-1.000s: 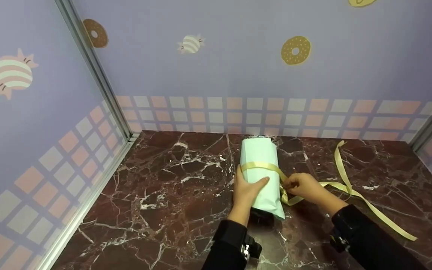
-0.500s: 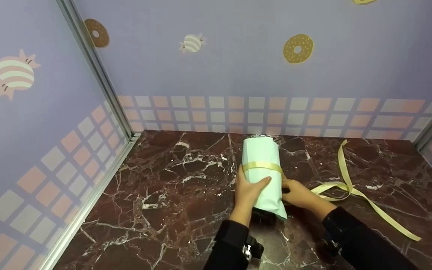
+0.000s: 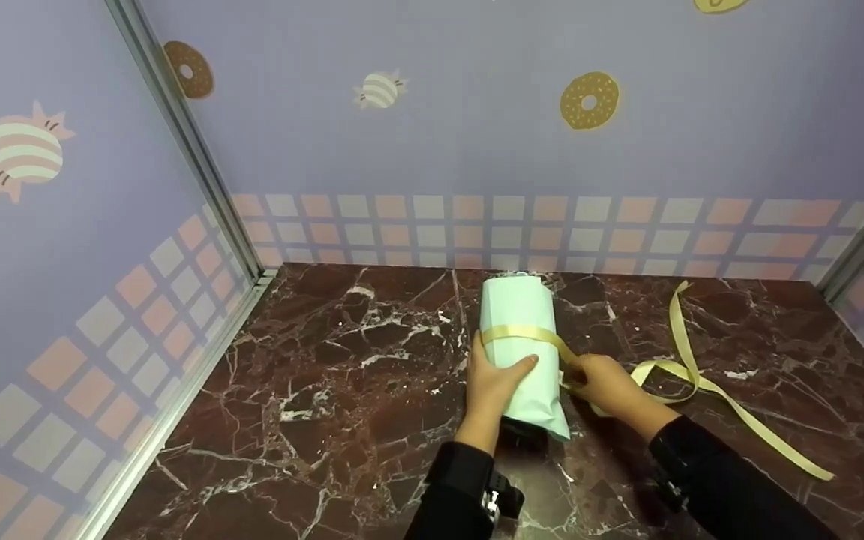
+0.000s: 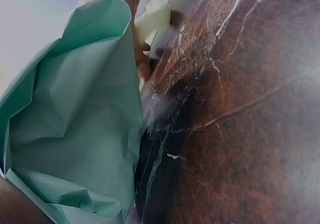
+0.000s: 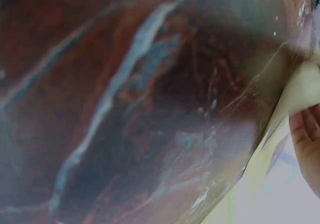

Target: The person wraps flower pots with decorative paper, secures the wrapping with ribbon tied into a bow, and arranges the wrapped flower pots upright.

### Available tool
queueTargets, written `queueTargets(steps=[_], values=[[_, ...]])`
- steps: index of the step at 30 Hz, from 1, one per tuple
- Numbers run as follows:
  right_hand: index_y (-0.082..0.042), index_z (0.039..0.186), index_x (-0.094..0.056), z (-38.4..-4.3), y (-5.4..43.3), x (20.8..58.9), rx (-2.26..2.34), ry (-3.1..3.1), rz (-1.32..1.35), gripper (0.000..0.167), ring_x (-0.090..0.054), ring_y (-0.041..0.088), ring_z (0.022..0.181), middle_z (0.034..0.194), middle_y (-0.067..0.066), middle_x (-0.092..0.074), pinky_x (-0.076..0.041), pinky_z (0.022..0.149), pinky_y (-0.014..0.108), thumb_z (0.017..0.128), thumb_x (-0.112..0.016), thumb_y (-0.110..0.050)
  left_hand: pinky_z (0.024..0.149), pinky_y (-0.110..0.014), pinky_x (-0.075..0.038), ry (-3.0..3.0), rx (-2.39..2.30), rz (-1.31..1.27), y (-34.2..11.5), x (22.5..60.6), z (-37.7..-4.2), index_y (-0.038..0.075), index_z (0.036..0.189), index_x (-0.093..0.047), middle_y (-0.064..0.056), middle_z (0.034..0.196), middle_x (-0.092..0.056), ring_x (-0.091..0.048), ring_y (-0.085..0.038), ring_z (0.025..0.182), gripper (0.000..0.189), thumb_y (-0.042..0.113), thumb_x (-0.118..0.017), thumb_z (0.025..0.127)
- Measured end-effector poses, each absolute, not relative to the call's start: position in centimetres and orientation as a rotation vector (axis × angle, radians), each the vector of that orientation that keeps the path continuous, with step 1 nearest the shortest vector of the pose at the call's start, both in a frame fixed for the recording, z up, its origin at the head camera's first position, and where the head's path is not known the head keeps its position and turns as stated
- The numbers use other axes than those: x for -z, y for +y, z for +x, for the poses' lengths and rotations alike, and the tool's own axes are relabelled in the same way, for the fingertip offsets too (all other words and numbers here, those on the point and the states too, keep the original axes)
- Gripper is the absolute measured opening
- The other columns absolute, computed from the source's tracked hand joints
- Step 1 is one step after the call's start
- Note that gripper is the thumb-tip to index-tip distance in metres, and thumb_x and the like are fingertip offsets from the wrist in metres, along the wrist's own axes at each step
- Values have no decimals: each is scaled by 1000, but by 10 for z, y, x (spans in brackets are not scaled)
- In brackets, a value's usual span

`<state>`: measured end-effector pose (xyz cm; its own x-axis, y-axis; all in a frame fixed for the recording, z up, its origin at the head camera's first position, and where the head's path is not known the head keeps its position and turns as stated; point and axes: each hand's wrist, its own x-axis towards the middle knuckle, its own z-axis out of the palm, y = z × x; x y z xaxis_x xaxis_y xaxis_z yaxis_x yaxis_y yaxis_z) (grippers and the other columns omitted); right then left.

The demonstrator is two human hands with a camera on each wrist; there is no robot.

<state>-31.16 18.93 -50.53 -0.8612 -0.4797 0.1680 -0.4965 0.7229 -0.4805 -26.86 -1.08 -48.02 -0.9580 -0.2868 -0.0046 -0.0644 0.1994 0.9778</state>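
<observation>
A pale mint paper-wrapped package [image 3: 518, 296] lies on the marble-patterned surface, a yellow ribbon [image 3: 522, 331] running across its upper part. My left hand [image 3: 488, 382] grips the package from the left, thumb on top. To the right of the package, my right hand [image 3: 608, 386] pinches the ribbon close to the wrapping; its fingertips are partly hidden. In the left wrist view, the folded, creased end of the paper [image 4: 85, 109] fills the left side. The right wrist view catches ribbon [image 5: 302, 89] at the fingers [image 5: 305, 134].
The loose ribbon tail [image 3: 754, 427] curls and trails over the dark red marbled surface [image 3: 357, 450] on the right. A lilac wall [image 3: 462, 135] with a checked border stands behind, and a side panel [image 3: 102, 300] closes off the left.
Half a second ago my right hand was tucked against the package's right side; it has since drawn slightly outward, bringing the ribbon off the side. My left hand keeps its grip.
</observation>
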Motion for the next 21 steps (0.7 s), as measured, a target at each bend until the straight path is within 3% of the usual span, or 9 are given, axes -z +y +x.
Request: queueTargets(steps=[5,12,21], values=[[-3,87,-69,-310,193,502,-956,-2904,719,21,-58,18,70,75,1,-64,-50,64,38,71,-74,9,102,-52,-40,-2300,1841,343,-12,480,-268,3,153,-25,-24,148,-37,-44,-41,127,106,33,-85,71],[3,109,-68,-310,195,487,-971,-2953,670,39,-55,19,68,77,3,-59,-49,60,35,71,-65,11,104,-53,-38,-2301,1843,354,-13,479,-267,5,153,-25,-23,149,-35,-42,-41,129,105,33,-85,72],[7,104,-67,-307,208,478,-1199,-2910,560,24,-66,25,75,85,12,-69,-57,66,38,79,-69,7,103,-53,-39,-2307,1845,357,-12,477,-266,5,153,-25,-23,149,-35,-42,-41,129,106,34,-85,71]])
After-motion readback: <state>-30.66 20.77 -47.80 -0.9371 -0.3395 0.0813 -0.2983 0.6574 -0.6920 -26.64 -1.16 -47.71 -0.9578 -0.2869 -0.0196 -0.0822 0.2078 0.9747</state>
